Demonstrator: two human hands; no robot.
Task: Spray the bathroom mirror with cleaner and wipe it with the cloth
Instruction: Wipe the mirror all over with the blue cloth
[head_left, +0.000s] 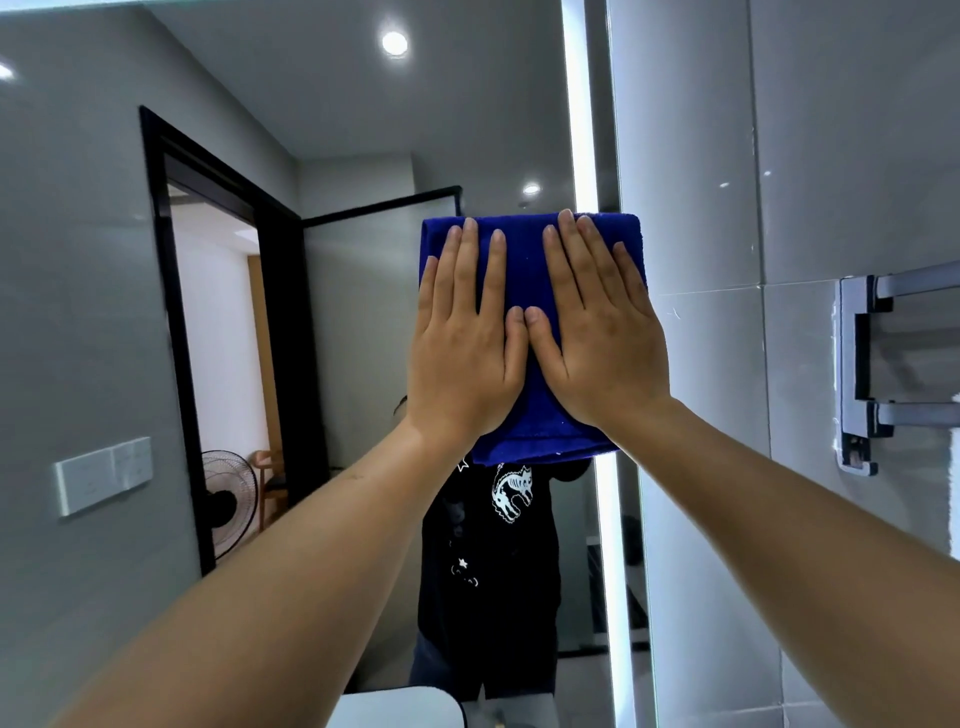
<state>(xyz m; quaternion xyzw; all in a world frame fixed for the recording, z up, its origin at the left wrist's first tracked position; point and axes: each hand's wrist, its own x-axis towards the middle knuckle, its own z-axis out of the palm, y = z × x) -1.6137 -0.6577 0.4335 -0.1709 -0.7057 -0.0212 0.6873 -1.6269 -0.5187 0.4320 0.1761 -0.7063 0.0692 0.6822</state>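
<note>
Wiping underway: your left hand (462, 343) and right hand (597, 332) press the cloth (535, 260) flat-fingered against the mirror (337, 312), centre frame; spraying probably done, no sprayer visible.

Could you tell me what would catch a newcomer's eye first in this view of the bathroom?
First, the folded blue cloth at the centre, pressed flat on the mirror by the left hand and right hand, side by side with fingers straight and thumbs touching. Next, the bright vertical light strip along the mirror's right edge, just behind the cloth. On the tiled wall at far right hangs a metal towel rack.
</note>
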